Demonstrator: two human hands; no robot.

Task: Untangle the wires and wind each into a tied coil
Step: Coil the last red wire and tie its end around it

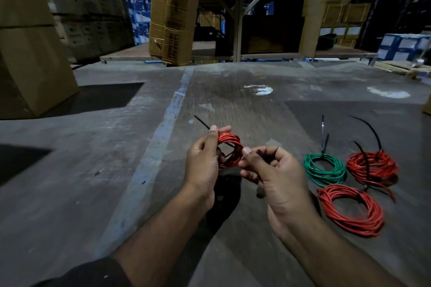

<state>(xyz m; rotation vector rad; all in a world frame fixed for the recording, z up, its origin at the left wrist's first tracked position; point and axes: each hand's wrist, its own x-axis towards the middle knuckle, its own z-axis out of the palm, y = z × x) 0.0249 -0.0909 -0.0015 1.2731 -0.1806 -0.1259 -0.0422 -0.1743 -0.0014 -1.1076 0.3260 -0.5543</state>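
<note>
1. The left hand [202, 165] has its fingers [213, 131] pinched on the upper left edge of a small red wire coil [229, 150], thumb up, holding it in the air above the floor.
2. The right hand [272, 175] has its fingers [247, 152] curled and closed on a black cable tie [205, 124] at the right edge of that coil; the tie runs across the coil's opening and its free tail sticks out up and to the left past the left thumb.
3. Both wrists are raised, palms turned inward toward each other, with the bare forearms reaching in from the bottom edge; a dark sleeve [88, 272] covers the left upper arm.
4. To the right of the held coil, three coils lie on the concrete floor [105, 170]: a green wire coil [325, 169], a far red coil [370, 166] just beside it, and a near red coil [352, 211] below both. Black ties stand up from the green and the far red coils.
5. A faded blue painted line [163, 128] runs along the floor left of the held coil.
6. Beyond it stand cardboard boxes [172, 11] and metal shelving [240, 7] in a dim warehouse.
</note>
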